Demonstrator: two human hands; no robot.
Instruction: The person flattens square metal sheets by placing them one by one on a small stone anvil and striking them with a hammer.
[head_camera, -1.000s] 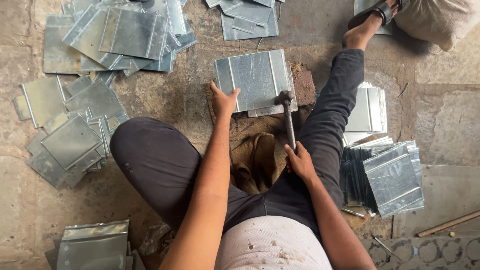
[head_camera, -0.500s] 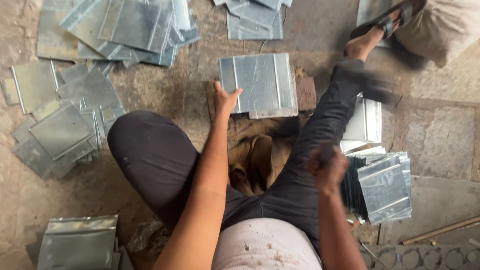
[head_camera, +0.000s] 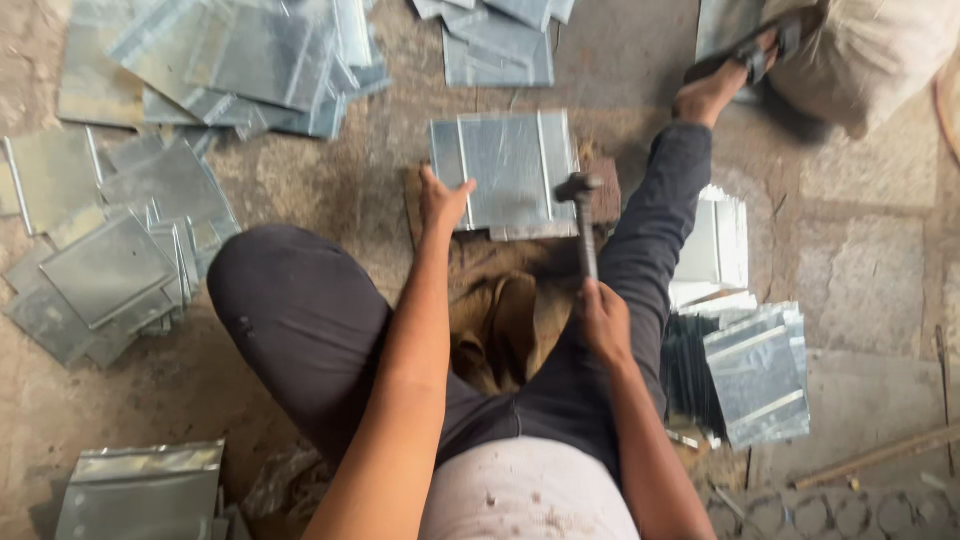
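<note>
I sit on the floor (head_camera: 880, 260) with my left leg folded and my right leg stretched out beside the work. The step in hand, as I judge it, is hammering the sheet (head_camera: 505, 170), a ribbed grey metal panel lying flat on a dark block (head_camera: 604, 200) in front of me. My left hand (head_camera: 443, 198) presses its near left corner, fingers spread on the metal, pinning it rather than gripping it. My right hand (head_camera: 604, 322) is clenched round the lower handle of the hammer (head_camera: 582, 215); the head sits at the sheet's near right edge, touching it or just above, and I cannot tell which. A brown cloth (head_camera: 505, 320) lies bunched between my legs, just below the block. Loose piles of like sheets (head_camera: 230, 60) lie well apart to the upper left and left, another stack (head_camera: 755, 375) stands just beside my right leg, and a sack (head_camera: 870, 50) rests near my right foot. The next move, in my judgement, calls for keeping the left fingers clear of the hammer's path, holding the sheet square on the block, and placing the blow along the right-hand fold and not on the flat.
</note>
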